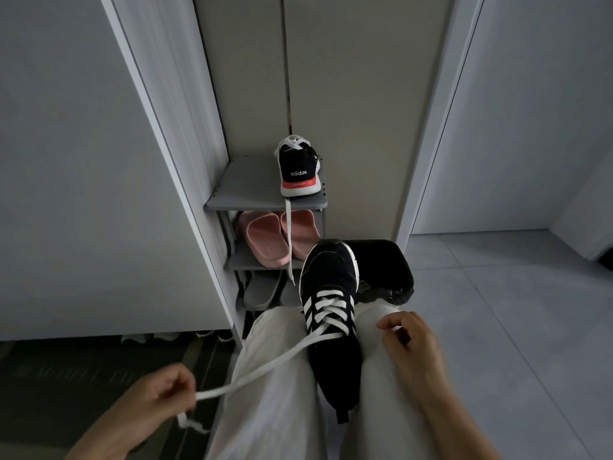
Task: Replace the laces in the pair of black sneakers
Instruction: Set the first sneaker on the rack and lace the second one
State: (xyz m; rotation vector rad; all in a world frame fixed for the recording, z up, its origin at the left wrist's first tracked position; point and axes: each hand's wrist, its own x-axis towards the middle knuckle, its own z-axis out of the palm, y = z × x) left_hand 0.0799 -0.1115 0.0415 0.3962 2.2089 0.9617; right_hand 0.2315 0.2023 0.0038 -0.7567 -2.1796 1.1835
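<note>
Black mesh sneaker between knees | flat white lace limp, light; hold near tips | left hand pinches one end, right hand seemingly the other | twin sneaker at grey rack's top right edge

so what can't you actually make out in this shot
Head view only:
- Right hand: whether its grip holds a lace end; the white sock behind blends in.
- Sneaker on the rack: its lacing, since it is seen heel-on.
- Lap sneaker: its heel, sunk between the trouser legs.
- Grey slippers on the lowest shelf: dim, partly cut off by a knee.
</note>
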